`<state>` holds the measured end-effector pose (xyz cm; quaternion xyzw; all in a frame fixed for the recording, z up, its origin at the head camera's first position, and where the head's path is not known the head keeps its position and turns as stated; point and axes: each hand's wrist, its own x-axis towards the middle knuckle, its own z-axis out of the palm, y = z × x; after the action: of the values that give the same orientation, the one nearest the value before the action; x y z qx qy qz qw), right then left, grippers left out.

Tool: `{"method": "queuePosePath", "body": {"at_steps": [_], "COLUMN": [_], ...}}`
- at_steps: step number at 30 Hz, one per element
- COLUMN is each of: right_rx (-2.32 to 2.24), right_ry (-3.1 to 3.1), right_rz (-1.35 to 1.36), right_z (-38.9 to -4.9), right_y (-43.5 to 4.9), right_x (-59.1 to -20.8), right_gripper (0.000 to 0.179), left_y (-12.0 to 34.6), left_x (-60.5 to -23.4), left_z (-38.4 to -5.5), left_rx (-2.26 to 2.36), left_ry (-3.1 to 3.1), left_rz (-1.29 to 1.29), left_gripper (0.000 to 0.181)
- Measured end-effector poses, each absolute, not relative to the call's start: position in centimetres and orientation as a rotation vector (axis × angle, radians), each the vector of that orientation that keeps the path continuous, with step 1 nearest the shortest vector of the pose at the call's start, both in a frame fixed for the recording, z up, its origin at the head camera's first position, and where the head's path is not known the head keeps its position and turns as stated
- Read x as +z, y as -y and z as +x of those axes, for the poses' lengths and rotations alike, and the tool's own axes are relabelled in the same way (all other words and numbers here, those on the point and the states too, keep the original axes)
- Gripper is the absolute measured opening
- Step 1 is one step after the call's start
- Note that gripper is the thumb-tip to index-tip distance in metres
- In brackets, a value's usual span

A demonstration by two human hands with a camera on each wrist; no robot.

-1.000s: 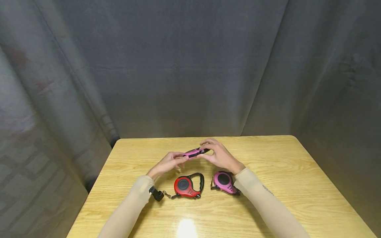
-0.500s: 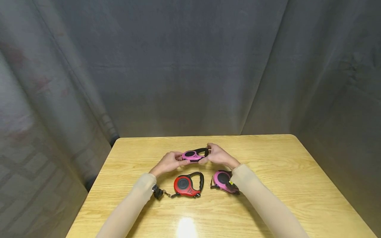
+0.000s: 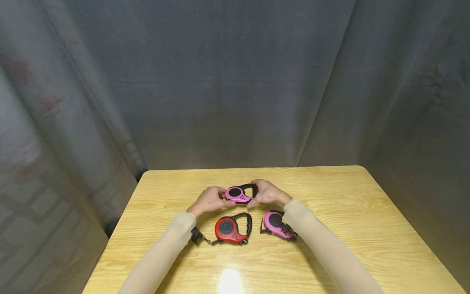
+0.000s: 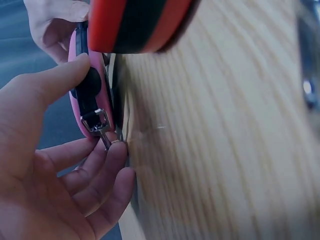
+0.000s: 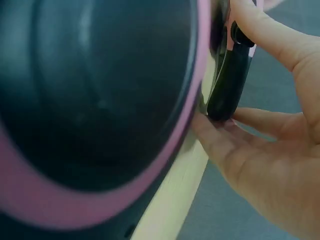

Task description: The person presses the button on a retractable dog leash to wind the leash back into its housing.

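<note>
A pink retractable dog leash (image 3: 240, 197) with a black centre disc lies face up between both hands, near the back of the table. My left hand (image 3: 210, 199) pinches its rounded left end, thumb on the near edge. In the left wrist view, the leash's metal clip (image 4: 100, 121) shows beside the fingertips. My right hand (image 3: 269, 193) holds the other end, its thumb and fingers about the black handle (image 5: 232, 82). Closer in lies a red retractable leash (image 3: 222, 229). Beside the right sleeve is a second pink leash (image 3: 273, 221), partly covered by the wrist.
The wooden table (image 3: 367, 228) carries the leashes. A clip (image 3: 207, 241) on the red leash reaches toward the camera on the left wrist (image 3: 196, 235). Grey curtains (image 3: 220, 102) hang behind the table and along its sides.
The held pink leash has turned from edge-on to face up and come down toward the table. The right hand has lowered with it. The other two leashes stay put.
</note>
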<state>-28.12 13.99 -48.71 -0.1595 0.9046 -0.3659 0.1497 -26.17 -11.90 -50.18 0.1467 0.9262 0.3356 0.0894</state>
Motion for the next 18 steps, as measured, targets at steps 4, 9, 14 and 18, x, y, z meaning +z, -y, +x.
{"method": "queuePosePath", "body": {"at_steps": [4,9,14,18], "right_rx": [-0.898,-0.742,-0.767,-0.902], "right_ry": [-2.693,-2.776,-2.739,-2.672], "right_rz": [-0.562,-0.574,-0.546,-0.522], "right_z": [-28.1,-27.8,-27.6,-27.3], "right_y": [-13.5,-13.1,-13.4,-15.3], "right_x": [-48.7,-48.6,-48.5,-47.2], "right_gripper": [0.097,0.099,0.110,0.111], "left_y": [11.6,11.4,11.7,12.7], "left_x": [-50.1,-50.2,-50.0,-49.3], "left_z": [-26.1,-25.9,-25.7,-25.1], "left_rx": [0.907,0.826,0.836,0.822], "left_ry": [-2.822,-2.874,-2.839,-2.850], "left_rz": [0.507,0.551,0.555,0.542], "left_gripper": [0.058,0.054,0.062,0.072]}}
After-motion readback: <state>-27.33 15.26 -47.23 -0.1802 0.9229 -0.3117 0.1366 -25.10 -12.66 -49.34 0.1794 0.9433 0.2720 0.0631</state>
